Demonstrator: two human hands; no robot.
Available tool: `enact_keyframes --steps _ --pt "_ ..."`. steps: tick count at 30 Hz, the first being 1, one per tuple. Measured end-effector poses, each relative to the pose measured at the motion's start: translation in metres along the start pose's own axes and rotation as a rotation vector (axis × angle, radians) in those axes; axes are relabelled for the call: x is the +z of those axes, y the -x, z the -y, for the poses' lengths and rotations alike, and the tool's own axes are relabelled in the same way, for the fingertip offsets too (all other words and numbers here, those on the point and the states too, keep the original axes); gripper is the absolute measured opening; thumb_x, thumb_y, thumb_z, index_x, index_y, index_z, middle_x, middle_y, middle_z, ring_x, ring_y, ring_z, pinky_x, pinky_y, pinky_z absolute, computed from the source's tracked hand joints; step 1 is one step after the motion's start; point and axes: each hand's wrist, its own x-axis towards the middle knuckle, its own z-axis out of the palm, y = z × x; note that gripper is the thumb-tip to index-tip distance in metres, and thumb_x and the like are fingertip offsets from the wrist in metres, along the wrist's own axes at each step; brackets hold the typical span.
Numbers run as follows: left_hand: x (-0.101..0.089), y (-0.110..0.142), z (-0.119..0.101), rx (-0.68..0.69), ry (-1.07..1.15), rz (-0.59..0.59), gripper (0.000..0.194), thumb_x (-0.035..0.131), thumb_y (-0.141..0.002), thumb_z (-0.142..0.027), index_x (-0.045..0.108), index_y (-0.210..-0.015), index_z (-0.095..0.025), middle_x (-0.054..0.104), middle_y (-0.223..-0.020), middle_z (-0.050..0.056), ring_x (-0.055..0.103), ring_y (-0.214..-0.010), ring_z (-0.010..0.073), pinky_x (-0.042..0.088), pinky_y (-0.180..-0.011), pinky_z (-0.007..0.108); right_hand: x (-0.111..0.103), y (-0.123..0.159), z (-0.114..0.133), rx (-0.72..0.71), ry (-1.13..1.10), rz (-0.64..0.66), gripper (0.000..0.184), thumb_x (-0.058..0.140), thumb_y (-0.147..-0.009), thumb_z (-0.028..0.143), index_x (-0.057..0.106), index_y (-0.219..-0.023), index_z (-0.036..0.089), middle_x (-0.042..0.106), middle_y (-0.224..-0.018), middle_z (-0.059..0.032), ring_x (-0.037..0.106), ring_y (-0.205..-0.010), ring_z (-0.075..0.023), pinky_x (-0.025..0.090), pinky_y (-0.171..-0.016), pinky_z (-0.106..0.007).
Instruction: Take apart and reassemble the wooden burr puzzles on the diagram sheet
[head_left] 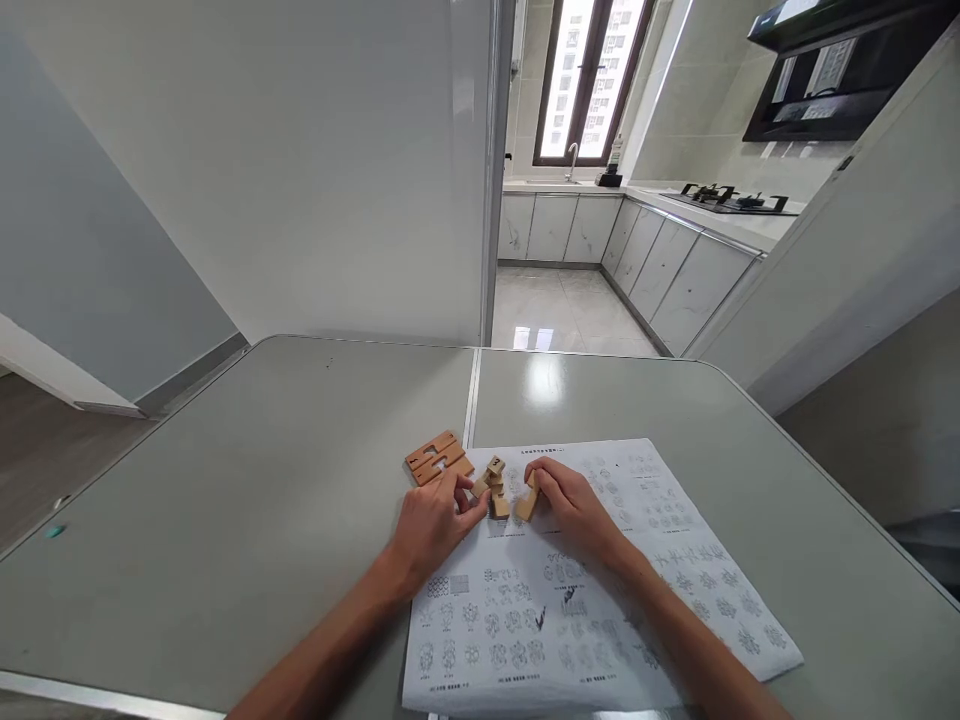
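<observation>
My left hand [426,525] pinches a small cluster of interlocking light wooden puzzle pieces [498,505] between thumb and fingers. The top piece of the cluster carries a dark printed mark. A little to the right, my right hand [574,505] is closed on a separate notched wooden puzzle piece [526,506], tilted and apart from the cluster. Both hands are over a large printed sheet [555,560] covered with rows of puzzle diagrams. Beyond my left hand, flat reddish-brown notched wooden pieces [431,447] lie side by side on the table; their near edge is partly hidden by my fingers.
The grey table [337,420] has a pale seam running down its middle. A small teal object [55,531] is near its left edge. Past the far edge stand a white wall [360,200] and a doorway into a kitchen with cabinets [555,228] and a stove [727,198].
</observation>
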Motion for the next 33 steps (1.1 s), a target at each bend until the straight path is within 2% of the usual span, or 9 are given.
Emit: enact_keyframes --steps 6,15,20,25,29,31,33 --pt "-0.005 0.0 -0.01 -0.076 -0.087 0.041 0.026 0.069 -0.088 -0.045 0.061 -0.081 -0.022 0.07 -0.06 -0.004 0.067 -0.054 0.0157 0.041 -0.056 0.028 0.005 0.002 0.001 -0.076 0.221 -0.001 0.032 0.035 -0.107 0.032 0.064 -0.095 0.023 0.07 -0.097 -0.0037 0.064 -0.085 -0.0203 0.047 -0.077 -0.031" --pt "-0.007 0.002 -0.014 0.001 -0.11 0.113 0.029 0.066 -0.086 -0.042 0.057 -0.067 -0.022 0.066 -0.056 -0.002 0.063 -0.054 0.0161 0.035 -0.056 0.029 0.018 0.005 -0.006 -0.102 0.393 -0.055 0.033 0.034 -0.109 0.033 0.066 -0.116 0.025 0.071 -0.107 -0.006 0.071 -0.088 -0.0216 0.053 -0.077 -0.032" --pt "-0.005 0.003 -0.012 0.018 -0.114 0.1 0.029 0.066 -0.088 -0.05 0.059 -0.079 -0.023 0.066 -0.056 -0.002 0.063 -0.052 0.0174 0.036 -0.056 0.03 0.025 0.005 -0.01 -0.11 0.431 -0.105 0.032 0.036 -0.109 0.035 0.065 -0.118 0.025 0.071 -0.111 -0.0076 0.072 -0.09 -0.0226 0.055 -0.076 -0.033" --pt "-0.003 0.004 -0.01 0.05 -0.107 0.075 0.033 0.065 -0.088 -0.055 0.058 -0.094 -0.023 0.062 -0.057 -0.004 0.062 -0.051 0.0183 0.037 -0.053 0.03 0.023 0.004 -0.007 -0.102 0.353 -0.1 0.031 0.037 -0.109 0.033 0.066 -0.117 0.025 0.07 -0.118 -0.0093 0.071 -0.095 -0.0237 0.056 -0.079 -0.035" --pt "-0.004 0.001 -0.008 0.114 -0.072 -0.02 0.026 0.068 -0.087 -0.046 0.056 -0.093 -0.023 0.062 -0.064 -0.003 0.06 -0.058 0.0187 0.043 -0.058 0.032 0.02 0.005 -0.002 -0.092 0.237 -0.075 0.03 0.038 -0.109 0.034 0.066 -0.119 0.025 0.071 -0.119 -0.009 0.07 -0.101 -0.0246 0.055 -0.084 -0.037" --pt "-0.008 -0.005 -0.004 0.132 -0.054 -0.112 0.021 0.068 -0.088 -0.041 0.055 -0.09 -0.024 0.066 -0.075 0.001 0.063 -0.072 0.0214 0.049 -0.071 0.035 0.019 0.005 -0.001 -0.074 0.19 -0.055 0.031 0.039 -0.109 0.035 0.066 -0.12 0.025 0.072 -0.116 -0.0089 0.069 -0.098 -0.0245 0.055 -0.083 -0.037" --pt "-0.012 -0.012 0.004 0.082 -0.034 -0.202 0.017 0.063 -0.093 -0.038 0.056 -0.091 -0.024 0.069 -0.09 0.004 0.064 -0.092 0.0257 0.049 -0.088 0.041 0.019 0.006 0.0 -0.047 0.164 -0.032 0.032 0.04 -0.108 0.037 0.066 -0.122 0.024 0.074 -0.108 -0.0089 0.069 -0.089 -0.0234 0.055 -0.077 -0.036"
